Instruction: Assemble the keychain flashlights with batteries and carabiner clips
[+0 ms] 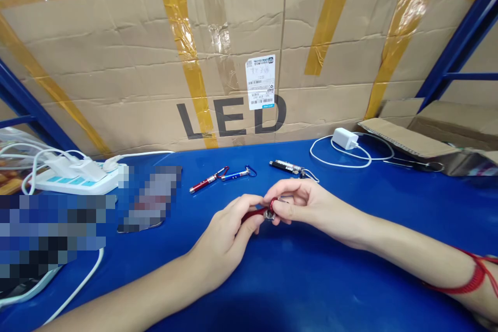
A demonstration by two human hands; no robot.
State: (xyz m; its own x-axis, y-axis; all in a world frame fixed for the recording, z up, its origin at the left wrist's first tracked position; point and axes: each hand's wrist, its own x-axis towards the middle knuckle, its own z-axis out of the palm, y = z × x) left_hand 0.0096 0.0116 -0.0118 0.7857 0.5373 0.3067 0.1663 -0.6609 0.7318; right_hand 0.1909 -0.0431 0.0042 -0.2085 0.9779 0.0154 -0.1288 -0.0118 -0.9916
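Close together over the blue table, both hands work on a small red penlight (253,213). My left hand (229,233) is closed round its slim red tube, thumb and fingers pinching near the silvery end. Between the thumb and fingers of my right hand (298,202) is a short red end piece (274,204), right beside that metal end; whether the two parts touch I cannot tell. Beyond the hands lie a red penlight with a carabiner (204,183), a blue penlight (234,175) with a blue carabiner, and black and silver penlights (286,167).
On the left are a white power strip (78,179) with plugs and cables, and a blurred-out phone-like slab (150,202). A white charger (345,138) with a coiled cable sits at the back right, near an open cardboard box (447,129). A large LED carton (233,36) stands behind.
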